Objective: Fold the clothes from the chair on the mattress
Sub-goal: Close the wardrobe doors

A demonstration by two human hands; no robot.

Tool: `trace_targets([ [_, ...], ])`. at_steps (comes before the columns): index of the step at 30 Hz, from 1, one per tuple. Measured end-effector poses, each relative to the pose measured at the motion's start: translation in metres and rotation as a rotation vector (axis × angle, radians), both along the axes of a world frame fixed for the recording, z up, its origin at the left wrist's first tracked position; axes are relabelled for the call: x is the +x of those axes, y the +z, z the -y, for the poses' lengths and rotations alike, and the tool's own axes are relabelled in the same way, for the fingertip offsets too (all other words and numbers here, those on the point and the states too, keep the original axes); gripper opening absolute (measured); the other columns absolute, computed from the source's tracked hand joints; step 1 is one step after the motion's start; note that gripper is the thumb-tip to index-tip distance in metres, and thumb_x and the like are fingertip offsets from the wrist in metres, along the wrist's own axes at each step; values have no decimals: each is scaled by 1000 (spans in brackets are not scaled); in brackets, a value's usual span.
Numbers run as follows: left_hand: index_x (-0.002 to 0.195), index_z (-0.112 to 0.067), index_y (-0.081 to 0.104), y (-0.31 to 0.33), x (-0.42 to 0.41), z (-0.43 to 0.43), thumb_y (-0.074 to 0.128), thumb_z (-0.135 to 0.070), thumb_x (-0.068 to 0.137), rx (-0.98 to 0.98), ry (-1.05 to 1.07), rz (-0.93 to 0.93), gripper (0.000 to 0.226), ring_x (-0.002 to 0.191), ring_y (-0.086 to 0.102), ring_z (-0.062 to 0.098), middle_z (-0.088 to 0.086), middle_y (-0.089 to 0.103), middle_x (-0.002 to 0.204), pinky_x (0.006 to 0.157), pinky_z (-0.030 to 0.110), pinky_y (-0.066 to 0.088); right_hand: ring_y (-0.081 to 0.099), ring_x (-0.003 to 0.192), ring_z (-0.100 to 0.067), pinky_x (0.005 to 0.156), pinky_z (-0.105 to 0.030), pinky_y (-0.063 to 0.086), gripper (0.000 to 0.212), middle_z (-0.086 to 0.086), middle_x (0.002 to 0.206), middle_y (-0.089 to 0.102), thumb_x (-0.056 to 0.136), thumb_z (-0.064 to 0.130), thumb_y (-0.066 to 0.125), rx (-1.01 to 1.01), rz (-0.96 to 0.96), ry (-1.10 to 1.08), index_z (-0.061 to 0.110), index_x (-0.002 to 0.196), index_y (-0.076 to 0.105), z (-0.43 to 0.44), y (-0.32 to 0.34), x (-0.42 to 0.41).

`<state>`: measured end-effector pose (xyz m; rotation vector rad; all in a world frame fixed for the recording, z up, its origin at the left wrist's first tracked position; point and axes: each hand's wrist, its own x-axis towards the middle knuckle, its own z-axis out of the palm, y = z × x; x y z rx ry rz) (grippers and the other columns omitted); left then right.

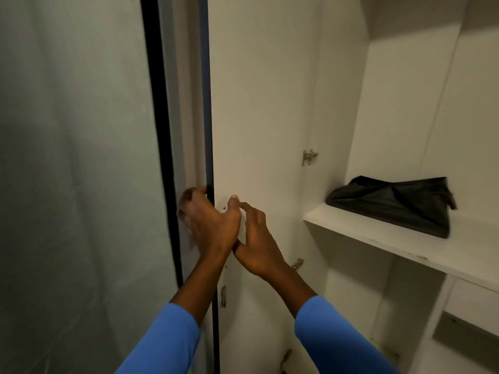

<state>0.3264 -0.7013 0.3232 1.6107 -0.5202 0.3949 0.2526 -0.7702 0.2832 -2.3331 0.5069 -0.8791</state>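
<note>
A folded black garment (391,203) lies on a white shelf (405,247) inside an open wardrobe at the right. The white wardrobe door (259,103) stands open in the middle of the view, its dark edge facing me. My left hand (208,225) grips that edge at mid height, fingers curled round it and thumb on the inner face. My right hand (256,241) rests just beside it, fingers lying fairly straight against the door's inner face. No chair or mattress is in view.
A pale wall (67,157) fills the left side, close to the door edge. Metal hinges (309,157) sit where the door meets the wardrobe. More white compartments (405,306) lie below the shelf.
</note>
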Motion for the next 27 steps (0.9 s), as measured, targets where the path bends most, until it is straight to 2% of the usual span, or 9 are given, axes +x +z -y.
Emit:
trace_targets([
  [4,125,-19,57,-18,-47,1,71,-45,87,-149,-240,259,48,126,49,17,-4,49,132,103,42,49,36,146,-13,105,-23,39,99,9,166,16,88,37,78,-113,143,-99,34,162,11,3,-6,-46],
  [6,124,-20,60,-24,-66,10,71,-39,91,-181,-412,386,40,130,51,18,-4,50,137,103,44,51,43,142,-10,109,-29,47,94,10,163,27,89,40,78,-85,249,-141,34,161,18,9,-12,-74],
  [8,127,-18,62,-26,-82,27,72,-36,92,-136,-541,532,40,139,47,20,-1,48,148,109,42,47,53,132,-3,102,-31,55,83,14,153,44,91,36,76,-15,367,-189,37,159,27,20,-12,-107],
  [10,137,-14,58,-25,-101,59,74,-38,91,-43,-647,691,55,148,38,20,3,40,158,116,44,41,59,125,-1,98,-29,57,74,17,142,57,93,28,73,23,432,-225,36,156,36,40,-14,-148],
  [13,157,-7,35,-25,-142,122,74,-45,89,33,-797,807,87,158,19,25,8,20,170,123,54,29,65,121,-9,101,-41,57,57,10,133,66,97,24,66,84,478,-269,24,152,47,79,-19,-213],
  [16,160,4,18,-28,-182,195,67,-49,93,52,-803,952,98,160,6,34,19,8,172,124,62,19,69,115,-7,98,-34,59,40,10,124,71,102,15,62,136,520,-346,18,141,57,124,-23,-266],
  [19,158,9,19,-33,-214,264,53,-48,96,31,-768,1086,90,159,7,40,26,9,169,122,66,18,67,116,-2,99,-25,56,32,15,122,71,102,15,61,178,556,-399,27,132,60,174,-22,-302],
  [24,158,9,18,-37,-248,346,51,-44,94,6,-716,1101,90,159,3,40,27,7,169,126,64,8,67,121,-9,104,-31,54,36,1,129,70,103,14,60,243,578,-463,11,138,60,250,-28,-331],
  [27,159,6,14,-41,-261,383,48,-45,91,15,-685,1098,92,159,0,38,23,3,170,126,61,3,68,118,-9,103,-29,55,31,1,126,71,103,12,60,292,600,-484,12,134,62,284,-26,-338],
])
